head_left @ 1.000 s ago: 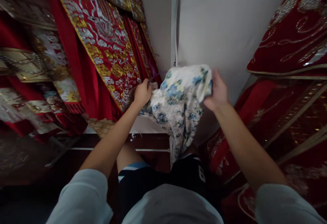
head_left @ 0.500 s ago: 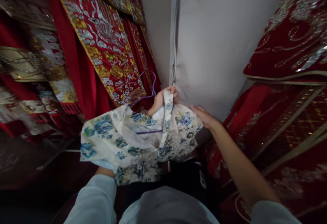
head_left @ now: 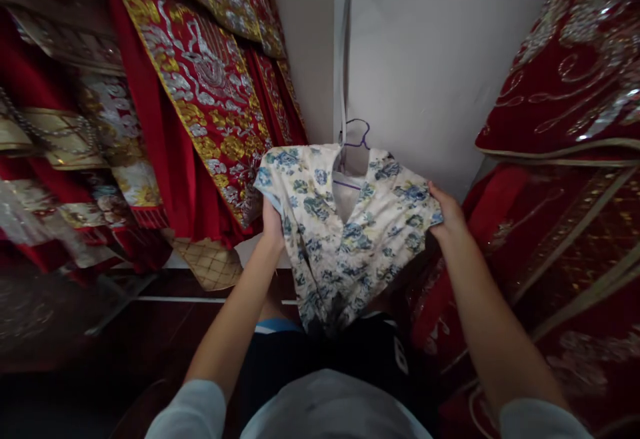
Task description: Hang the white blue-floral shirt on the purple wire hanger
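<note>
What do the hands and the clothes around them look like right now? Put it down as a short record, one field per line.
Main item: white floral top, blue and green print, V-shaped neckline
Hanger: purple hanger, inside the top, hook above the neckline
Left hand: left hand at one sleeve, fingers hidden by cloth
Right hand: right hand gripping the other sleeve's edge
Left side: red garment with gold and silver embroidery
Right side: red garment with silvery decoration
Behind: pale wall

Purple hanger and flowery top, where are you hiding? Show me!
Purple hanger [head_left: 347, 185]: head view, on its bar in the neck opening.
Flowery top [head_left: 360, 245]: head view, on its front below the neckline.
</note>
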Available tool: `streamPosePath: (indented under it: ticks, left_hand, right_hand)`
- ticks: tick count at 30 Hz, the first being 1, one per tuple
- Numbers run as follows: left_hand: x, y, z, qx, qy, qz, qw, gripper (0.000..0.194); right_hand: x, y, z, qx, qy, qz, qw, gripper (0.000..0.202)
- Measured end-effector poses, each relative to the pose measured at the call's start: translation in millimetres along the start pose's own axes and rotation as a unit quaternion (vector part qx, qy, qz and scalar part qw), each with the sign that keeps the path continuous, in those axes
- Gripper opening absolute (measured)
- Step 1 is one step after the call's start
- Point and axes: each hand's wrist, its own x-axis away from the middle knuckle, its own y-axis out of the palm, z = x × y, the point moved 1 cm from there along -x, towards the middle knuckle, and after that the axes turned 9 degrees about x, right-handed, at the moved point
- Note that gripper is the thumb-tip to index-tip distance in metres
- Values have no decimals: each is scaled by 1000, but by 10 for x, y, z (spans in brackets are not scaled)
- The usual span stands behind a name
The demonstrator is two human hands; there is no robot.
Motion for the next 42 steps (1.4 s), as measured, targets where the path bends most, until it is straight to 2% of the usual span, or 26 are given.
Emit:
streamPosePath:
  ticks: [2,5,7,9,11,12,14,15,16,18,20,21,24,27,30,33,35,37,40,41,42]
  left_hand:
    - [83,-125,-42,16,-27,20,999,72]
    - [318,-345,-203,-27,-22,80,996,57]
    - [505,-480,-324,-73,-5,95,993,51]
    - [677,-582,-426,-91,-10,91,992,47]
    - [812,-645,-498,-100,-16,87,991,45]
    - [864,-660,-524,-107,-16,88,990,46]
    - [939,-661,-564,-126,-11,94,987,46]
    - [965,-649,-581,-139,-7,96,986,45]
    - [987,-633,-596,-152,-2,97,984,44]
    - [1021,-595,-619,-174,5,89,981,40]
    - [1049,-564,-629,-180,0,77,981,38]
    - [1062,-551,-628,-174,-9,74,982,37]
    - [1100,-509,-597,-129,-38,77,988,37]
    - [1143,-434,-542,-79,-66,92,990,40]
    - [1168,-360,-509,-51,-88,94,990,41]
    - [1142,-388,-523,-56,-85,104,989,37]
    - [1107,-475,-546,-85,-52,121,988,36]
    - [1087,-575,-553,-135,31,150,979,43]
    - [1135,-621,-527,-254,179,197,930,56]
    - [1169,-588,-519,-290,208,190,915,54]
    - [1204,-529,-518,-320,211,152,911,47]
  right_hand:
    - [-13,104,4,-11,18,-1,1000,17]
    - [25,183,36,-2,29,-29,999,16]
    - [61,141,80,21,24,-48,998,19]
    - [113,44,133,61,-8,-32,998,24]
    - [223,-54,186,133,-91,52,986,27]
    - [314,-83,213,175,-147,117,966,29]
    - [561,-65,290,247,-241,235,909,31]
    - [697,-13,348,269,-259,254,892,31]
    - [822,65,423,279,-244,222,902,27]
    - [1019,283,622,290,-110,12,951,29]
    - [1143,509,831,295,21,-146,944,36]
    - [1174,608,919,300,51,-180,935,38]
    - [1194,827,1099,311,55,-192,929,35]
    - [1224,947,1174,270,85,-218,934,29]
    - [1274,991,1167,226,97,-210,946,23]
    - [1310,948,1125,212,78,-177,958,18]
    - [1331,866,1089,208,54,-160,964,21]
    - [1360,766,1050,214,41,-159,963,24]
    - [1420,666,986,242,37,-176,953,21]
    - [1445,657,961,251,34,-183,950,20]
    - [1471,661,936,260,30,-189,947,19]
